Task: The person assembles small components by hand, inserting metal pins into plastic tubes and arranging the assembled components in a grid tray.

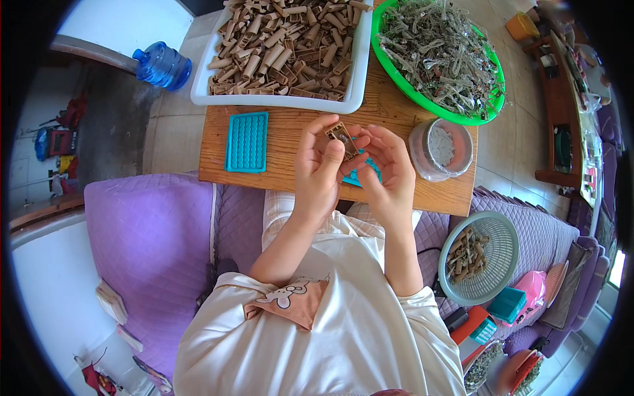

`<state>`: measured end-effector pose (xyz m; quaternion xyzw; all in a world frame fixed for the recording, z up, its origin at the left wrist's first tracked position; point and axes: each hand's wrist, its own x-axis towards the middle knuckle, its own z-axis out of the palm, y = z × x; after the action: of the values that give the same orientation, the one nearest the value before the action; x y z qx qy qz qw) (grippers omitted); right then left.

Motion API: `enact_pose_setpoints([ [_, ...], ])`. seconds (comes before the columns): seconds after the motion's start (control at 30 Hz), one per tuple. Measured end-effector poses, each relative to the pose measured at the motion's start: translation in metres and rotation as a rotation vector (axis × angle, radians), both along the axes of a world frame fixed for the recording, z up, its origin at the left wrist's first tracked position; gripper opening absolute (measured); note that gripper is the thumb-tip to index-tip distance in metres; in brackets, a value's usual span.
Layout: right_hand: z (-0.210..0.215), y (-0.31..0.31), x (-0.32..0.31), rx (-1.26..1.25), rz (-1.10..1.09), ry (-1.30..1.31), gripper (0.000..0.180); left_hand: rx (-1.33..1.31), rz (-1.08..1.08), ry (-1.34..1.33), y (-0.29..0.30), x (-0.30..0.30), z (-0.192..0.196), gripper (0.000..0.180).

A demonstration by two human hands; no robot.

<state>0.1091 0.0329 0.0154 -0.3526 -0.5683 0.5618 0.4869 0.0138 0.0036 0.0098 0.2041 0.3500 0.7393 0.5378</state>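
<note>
Both hands raised over table [290, 142]: L hand [317, 175] & R hand [388, 173] pinch brown tube [342, 138], long axis slanting down-right.

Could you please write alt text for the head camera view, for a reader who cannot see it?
Seen from above, a seated person's left hand and right hand together hold a small brown tube over a wooden table. On it sit a white tray of brown tubes, a green basket and a teal mould.
</note>
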Motion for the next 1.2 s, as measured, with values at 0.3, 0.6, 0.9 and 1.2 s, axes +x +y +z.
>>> enact_pose_setpoints([
  [0.3,-0.002,0.005,-0.003,-0.100,-0.013,-0.219,0.032,-0.016,0.027,0.267,-0.008,0.011,-0.012,0.027],
  [0.6,-0.032,0.042,0.019,-0.249,0.473,-0.102,0.031,-0.162,-0.080,0.018,-0.012,-0.009,-0.031,0.030],
  [0.9,-0.098,0.045,0.020,0.177,0.073,-0.732,0.019,-0.286,-0.088,-0.033,-0.033,-0.051,-0.060,0.037],
  [1.2,-0.123,0.043,0.017,0.605,0.146,-0.956,0.015,-0.310,-0.214,-0.091,-0.043,-0.042,-0.057,0.037],
])
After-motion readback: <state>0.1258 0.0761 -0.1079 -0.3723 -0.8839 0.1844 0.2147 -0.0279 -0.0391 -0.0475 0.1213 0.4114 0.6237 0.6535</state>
